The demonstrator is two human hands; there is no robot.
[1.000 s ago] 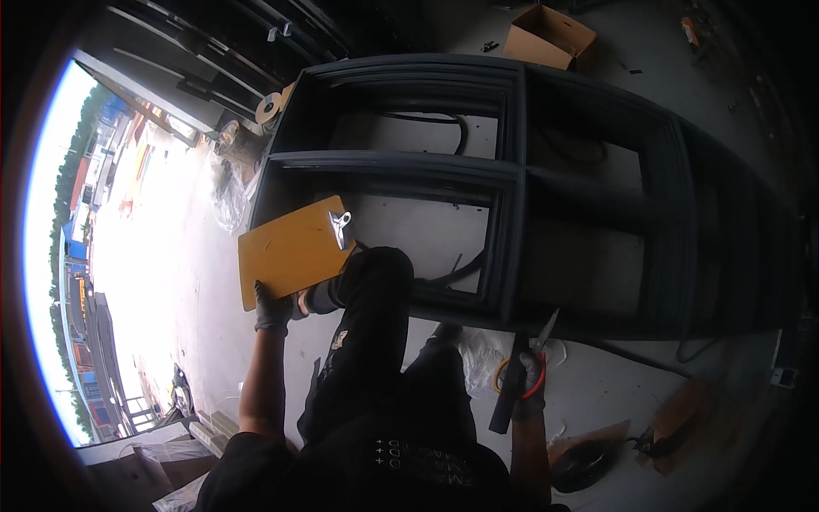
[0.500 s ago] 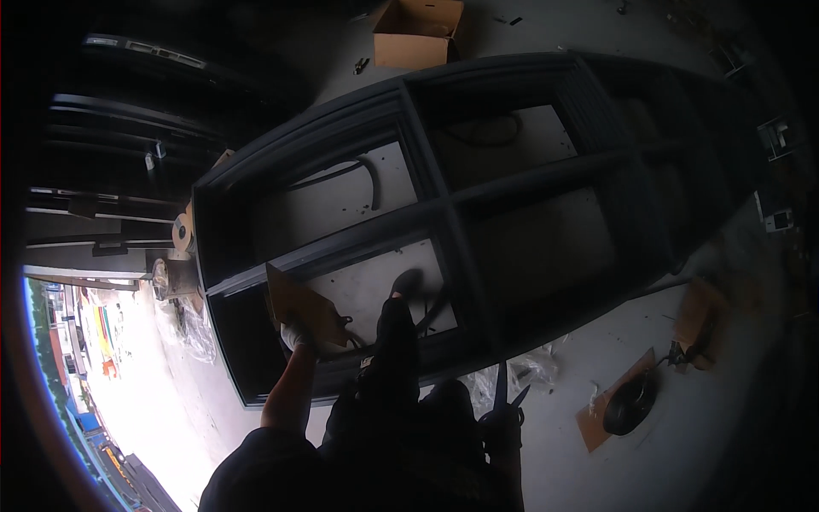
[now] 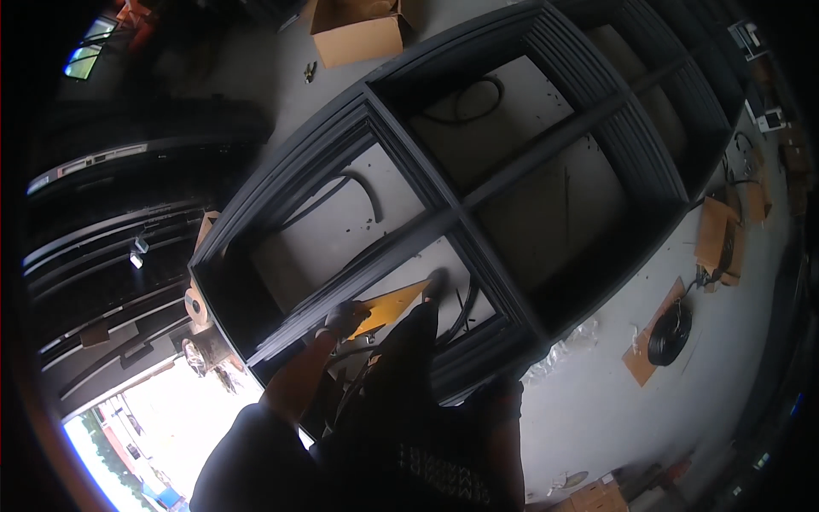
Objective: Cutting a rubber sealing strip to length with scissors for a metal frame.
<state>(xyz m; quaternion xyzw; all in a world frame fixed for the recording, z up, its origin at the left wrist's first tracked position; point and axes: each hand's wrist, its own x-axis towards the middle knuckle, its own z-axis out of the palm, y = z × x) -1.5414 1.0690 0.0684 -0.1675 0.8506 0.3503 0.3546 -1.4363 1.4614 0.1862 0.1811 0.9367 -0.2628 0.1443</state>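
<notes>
A flat yellow-brown sheet that looks like cardboard (image 3: 392,305) is in my gloved left hand (image 3: 345,319), the fingers closed on its near left edge. Hand and sheet are over the near left opening of a large dark grey window-like frame (image 3: 456,209) with several openings. My leg reaches into the same opening, the shoe (image 3: 438,280) just beyond the sheet's far end. My right hand (image 3: 505,397) is low beside the frame's near edge, dark against my clothing. Its fingers cannot be made out, and no scissors show there now.
Black hose (image 3: 363,192) lies on the floor inside one opening. An open cardboard box (image 3: 358,38) and pliers (image 3: 310,72) are beyond the frame. To the right are a black coil (image 3: 670,334) on cardboard, clear plastic wrap (image 3: 567,350) and another box (image 3: 717,239). Dark profiles (image 3: 102,222) are stacked left.
The sheet has swung right and tilted flatter, now showing a bright yellow face. My left hand moved right with it. Scissors seen in my right hand earlier are no longer visible. The view has turned.
</notes>
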